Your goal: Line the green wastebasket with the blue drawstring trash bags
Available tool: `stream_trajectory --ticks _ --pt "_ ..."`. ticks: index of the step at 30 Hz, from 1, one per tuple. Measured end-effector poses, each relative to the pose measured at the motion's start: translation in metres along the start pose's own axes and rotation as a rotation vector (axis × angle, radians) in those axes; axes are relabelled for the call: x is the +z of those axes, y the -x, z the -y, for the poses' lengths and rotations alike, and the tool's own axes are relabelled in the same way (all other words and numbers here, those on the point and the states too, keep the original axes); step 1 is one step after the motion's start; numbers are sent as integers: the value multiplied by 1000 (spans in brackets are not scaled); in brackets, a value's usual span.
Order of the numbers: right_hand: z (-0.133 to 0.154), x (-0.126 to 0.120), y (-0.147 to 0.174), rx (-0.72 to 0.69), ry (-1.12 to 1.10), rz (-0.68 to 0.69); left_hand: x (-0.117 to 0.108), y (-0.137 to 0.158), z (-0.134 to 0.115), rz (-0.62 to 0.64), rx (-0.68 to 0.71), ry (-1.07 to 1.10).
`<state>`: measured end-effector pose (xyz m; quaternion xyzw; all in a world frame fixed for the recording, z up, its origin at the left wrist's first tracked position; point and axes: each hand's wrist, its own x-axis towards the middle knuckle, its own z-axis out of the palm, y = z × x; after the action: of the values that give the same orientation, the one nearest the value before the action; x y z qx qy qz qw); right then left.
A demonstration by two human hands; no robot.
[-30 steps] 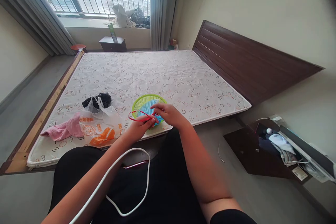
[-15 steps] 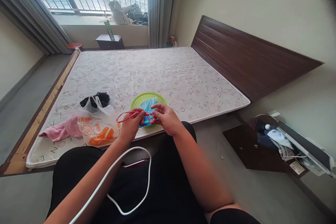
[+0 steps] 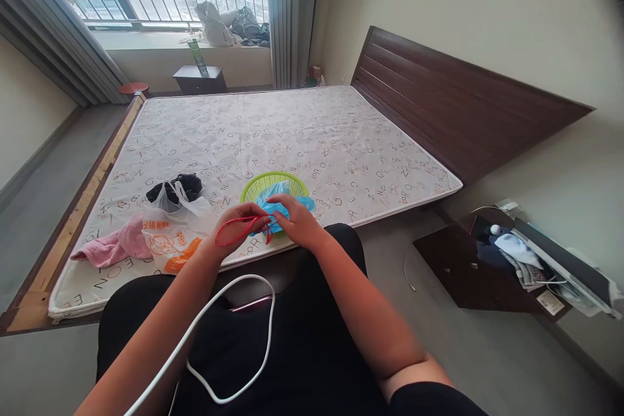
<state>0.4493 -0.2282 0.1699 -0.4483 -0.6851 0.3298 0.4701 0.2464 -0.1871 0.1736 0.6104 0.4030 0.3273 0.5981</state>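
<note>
A thin red cord (image 3: pixel 225 232) is pinched in the fingertips of my left hand (image 3: pixel 237 224). It forms a loop over the back of that hand, and a short end dangles below the fingers. Close beside it, my right hand (image 3: pixel 296 220) has its thumb and index finger apart, near the cord at my left fingertips. Behind both hands, a blue plastic bag (image 3: pixel 305 202) lies in a green mesh basket (image 3: pixel 253 187) at the mattress edge. My hands hide part of the bag and the basket's front.
On the patterned mattress (image 3: pixel 273 127), left of the basket, are a white-and-orange plastic bag (image 3: pixel 163 240), a black bundle (image 3: pixel 188 186) and a pink cloth (image 3: pixel 114 244). A white cable (image 3: pixel 205 302) loops across my lap. A nightstand (image 3: pixel 468 273) with clothes stands right of the bed.
My right fingers have parted from the pinch on the cord. More of the blue bag shows right of my hand. The red loop now lies lower over my left hand.
</note>
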Motion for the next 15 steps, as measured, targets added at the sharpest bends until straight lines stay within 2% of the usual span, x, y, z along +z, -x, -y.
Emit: stream_trajectory --ticks 3,7,12,15 --pt "-14 4 -6 161 -104 111 -10 -1 -1 -108 128 -226" --pt "-24 13 -9 276 -144 143 -14 4 3 -213 434 -592" --pt "-30 22 -16 324 -176 101 -3 10 22 -319 657 -664" --pt "-35 26 -19 399 -319 119 1 10 32 -369 720 -661"
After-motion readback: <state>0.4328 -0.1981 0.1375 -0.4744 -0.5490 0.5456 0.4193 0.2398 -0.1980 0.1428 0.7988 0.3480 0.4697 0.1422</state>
